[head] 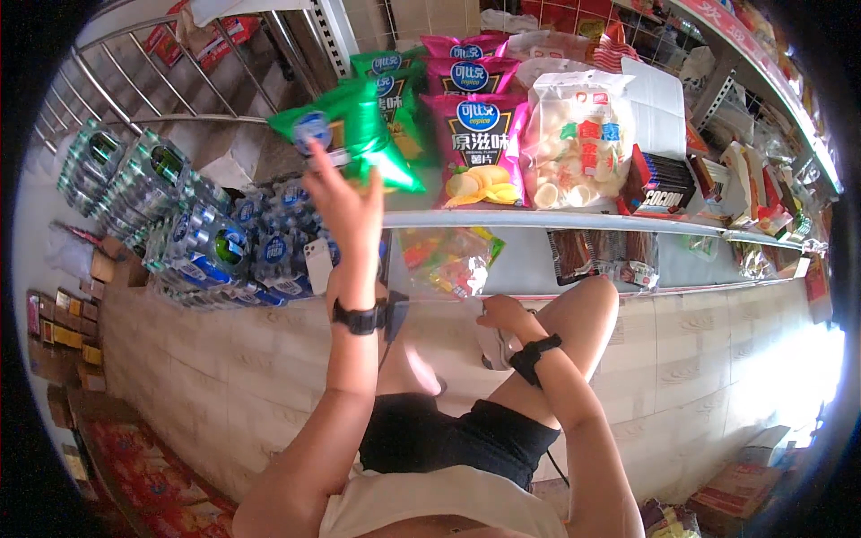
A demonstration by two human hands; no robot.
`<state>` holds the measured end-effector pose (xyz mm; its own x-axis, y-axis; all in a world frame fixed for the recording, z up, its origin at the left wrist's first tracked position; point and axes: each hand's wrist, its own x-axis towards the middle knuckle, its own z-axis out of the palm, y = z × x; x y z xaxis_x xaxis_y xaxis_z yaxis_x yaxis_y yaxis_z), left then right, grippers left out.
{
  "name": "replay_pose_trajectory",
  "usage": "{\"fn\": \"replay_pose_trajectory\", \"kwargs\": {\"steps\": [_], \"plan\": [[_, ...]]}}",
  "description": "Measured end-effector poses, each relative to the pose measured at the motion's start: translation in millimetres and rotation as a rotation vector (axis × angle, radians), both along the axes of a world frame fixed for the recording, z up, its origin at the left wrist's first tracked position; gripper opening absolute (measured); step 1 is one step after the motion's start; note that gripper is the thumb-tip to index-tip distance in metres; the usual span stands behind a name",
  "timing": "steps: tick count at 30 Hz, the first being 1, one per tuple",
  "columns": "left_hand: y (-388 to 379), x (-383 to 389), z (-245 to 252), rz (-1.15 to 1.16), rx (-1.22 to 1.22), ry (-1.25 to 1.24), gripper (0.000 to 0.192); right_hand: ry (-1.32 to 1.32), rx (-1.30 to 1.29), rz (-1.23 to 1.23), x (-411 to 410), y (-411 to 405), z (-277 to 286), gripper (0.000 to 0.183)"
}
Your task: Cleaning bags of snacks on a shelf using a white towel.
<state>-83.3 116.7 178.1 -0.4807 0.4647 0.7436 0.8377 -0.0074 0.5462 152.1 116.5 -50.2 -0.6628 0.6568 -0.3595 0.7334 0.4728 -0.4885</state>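
Observation:
My left hand [346, 202] reaches up to the shelf with its fingers against the front of a tilted green foil chip bag [360, 128]. Both are slightly blurred, and whether the fingers grip the bag cannot be told. Behind it, another green chip bag [403, 114] stands upright. Magenta chip bags [481, 155] are lined up just to the right. Lower down, my right hand [508, 315] is held over my knee area with curled fingers, close to a clear bag of colourful sweets [447, 262] on the lower shelf. What lies inside its fingers is hidden.
A clear bag of pale puffed snacks [578, 144] and a box of dark chocolate packets [662, 181] share the upper shelf [538, 218]. Shrink-wrapped bottle packs [202, 249] are stacked at left, beneath a metal railing [181, 118]. A white phone [319, 265] leans by the bottles.

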Motion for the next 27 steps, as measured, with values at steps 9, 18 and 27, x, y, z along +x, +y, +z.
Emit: {"fn": "replay_pose_trajectory", "kwargs": {"steps": [9,18,27], "plan": [[32.5,-11.6,-45.3,0.08,-0.119,0.311,0.082,-0.002,0.036,-0.017,4.4,0.8,12.0,0.039],[28.1,-14.9,-30.4,-0.026,-0.035,0.071,0.084,-0.047,-0.024,-0.008,3.2,2.4,4.6,0.039],[49.4,10.9,-42.0,0.183,0.011,0.305,0.084,0.007,0.03,-0.03,5.4,-0.5,1.1,0.037]]}}
